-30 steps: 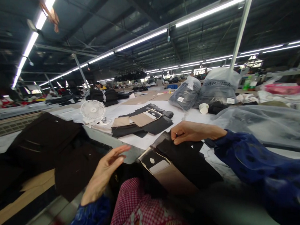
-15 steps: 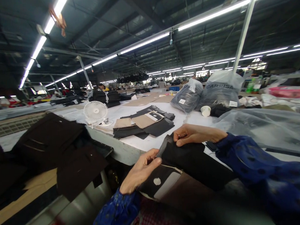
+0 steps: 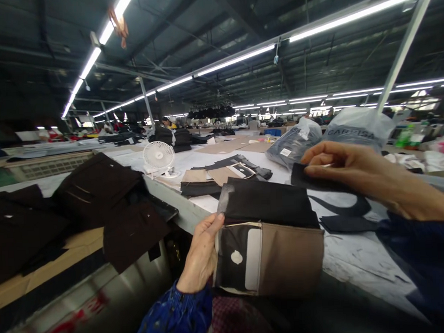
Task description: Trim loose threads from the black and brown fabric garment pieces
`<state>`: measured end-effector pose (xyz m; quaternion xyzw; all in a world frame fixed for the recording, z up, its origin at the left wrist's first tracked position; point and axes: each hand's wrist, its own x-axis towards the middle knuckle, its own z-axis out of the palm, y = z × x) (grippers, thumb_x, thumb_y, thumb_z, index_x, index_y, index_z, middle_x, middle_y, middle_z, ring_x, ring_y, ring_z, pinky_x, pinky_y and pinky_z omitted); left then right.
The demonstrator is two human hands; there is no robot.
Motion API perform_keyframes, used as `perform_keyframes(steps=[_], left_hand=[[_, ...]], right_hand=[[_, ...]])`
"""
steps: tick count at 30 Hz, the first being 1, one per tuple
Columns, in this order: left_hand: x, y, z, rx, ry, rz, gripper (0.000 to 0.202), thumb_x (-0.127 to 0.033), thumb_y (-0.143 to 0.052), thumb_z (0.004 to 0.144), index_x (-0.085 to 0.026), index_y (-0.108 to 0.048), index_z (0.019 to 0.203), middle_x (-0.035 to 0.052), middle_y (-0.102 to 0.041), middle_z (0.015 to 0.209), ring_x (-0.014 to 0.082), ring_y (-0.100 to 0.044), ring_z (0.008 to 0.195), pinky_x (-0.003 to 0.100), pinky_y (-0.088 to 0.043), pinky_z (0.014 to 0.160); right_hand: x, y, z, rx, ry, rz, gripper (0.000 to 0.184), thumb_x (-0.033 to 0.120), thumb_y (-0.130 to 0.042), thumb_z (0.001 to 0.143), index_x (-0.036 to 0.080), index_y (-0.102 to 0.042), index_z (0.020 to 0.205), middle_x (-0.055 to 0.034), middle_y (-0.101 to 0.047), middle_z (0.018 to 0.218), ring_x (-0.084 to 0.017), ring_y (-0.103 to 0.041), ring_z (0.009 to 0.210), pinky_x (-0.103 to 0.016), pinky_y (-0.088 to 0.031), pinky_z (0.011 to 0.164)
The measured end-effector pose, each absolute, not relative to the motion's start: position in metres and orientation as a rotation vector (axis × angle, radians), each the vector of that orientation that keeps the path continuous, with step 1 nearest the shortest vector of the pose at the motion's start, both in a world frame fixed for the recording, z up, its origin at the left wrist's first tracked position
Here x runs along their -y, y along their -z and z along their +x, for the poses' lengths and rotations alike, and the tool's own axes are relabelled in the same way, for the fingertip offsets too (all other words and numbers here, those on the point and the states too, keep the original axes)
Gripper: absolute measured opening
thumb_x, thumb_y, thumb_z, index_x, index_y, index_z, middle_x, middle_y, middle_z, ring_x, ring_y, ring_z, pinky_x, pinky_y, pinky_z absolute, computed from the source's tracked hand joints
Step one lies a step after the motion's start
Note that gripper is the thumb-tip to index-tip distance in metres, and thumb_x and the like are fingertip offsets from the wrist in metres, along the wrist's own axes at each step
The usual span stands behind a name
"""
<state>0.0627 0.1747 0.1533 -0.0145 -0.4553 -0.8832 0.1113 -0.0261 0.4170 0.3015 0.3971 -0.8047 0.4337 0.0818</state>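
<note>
From here I see my left hand (image 3: 201, 255), fingers closed on the edge of a bundle of black cloth and tan paper (image 3: 270, 253), holding it up off the table (image 3: 359, 266); my right hand (image 3: 358, 173) pinches a black cloth scrap (image 3: 314, 178), keeping it apart.

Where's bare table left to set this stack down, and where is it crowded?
Bare white tabletop lies right of the black-and-tan fabric stack, below the black cut pieces. A smaller patch sits between the white desk fan and the tan-and-black panels. The dark brown fabric pile crowds the left.
</note>
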Motion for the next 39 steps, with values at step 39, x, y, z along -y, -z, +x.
perform_keyframes(steps=[39], left_hand=[[-0.198,-0.172,0.104,0.955,2.895,-0.029,0.022,-0.025,-0.076,0.074,-0.009,-0.064,0.067,0.0003,-0.06,0.052,0.0071,-0.055,0.044,0.015,-0.039,0.045]], right_hand=[[-0.339,-0.227,0.024,2.083,-0.923,1.835,0.007,0.011,-0.062,0.087,0.017,-0.066,0.088,-0.0017,-0.064,0.085,-0.01,-0.061,0.075,-0.018,-0.048,0.066]])
